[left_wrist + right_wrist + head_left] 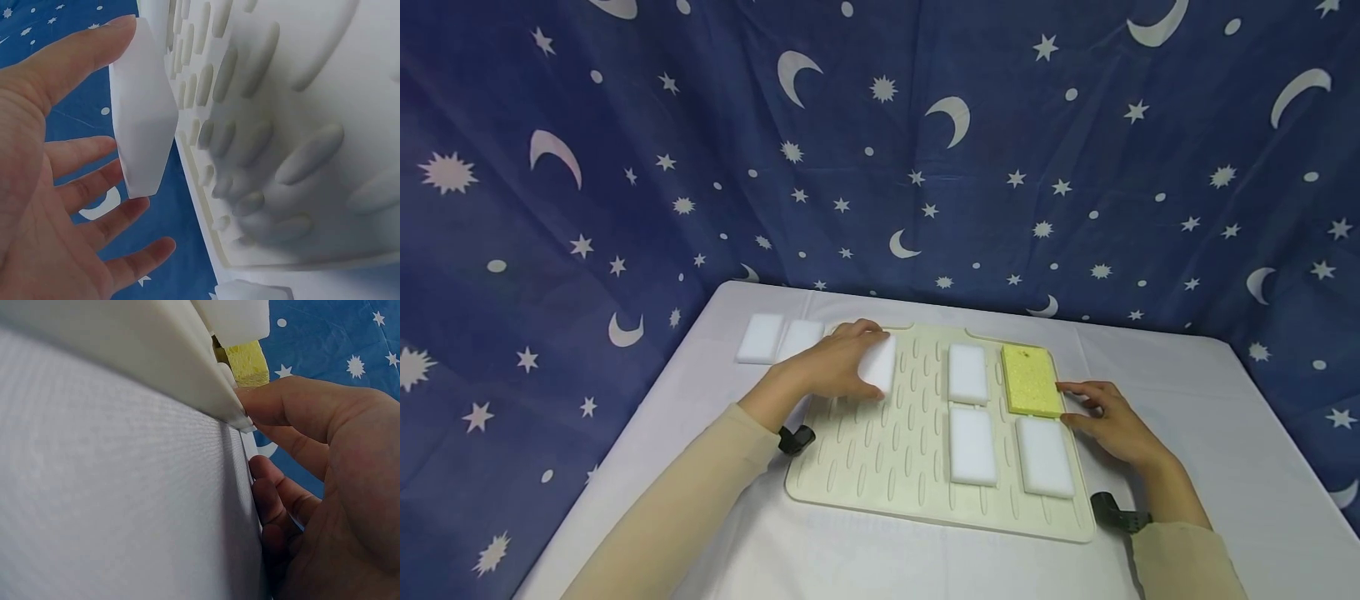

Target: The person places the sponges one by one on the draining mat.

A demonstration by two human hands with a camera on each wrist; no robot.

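Observation:
A white sponge block is pinched by its ends in my left hand, over the left part of a cream ridged drying mat. In the left wrist view the thumb presses one end of the sponge and fingertips meet the other, its face tilted beside the ridges. My right hand is at the mat's right edge, fingertips beside a yellow sponge. The right wrist view has its thumb on the mat's rim and its other fingers loosely bent by the white cloth.
Several white sponges lie on the mat's right half, one directly below the yellow one. Two more white sponges, one at the far left, lie on the white tablecloth. A blue curtain with moons and stars hangs behind.

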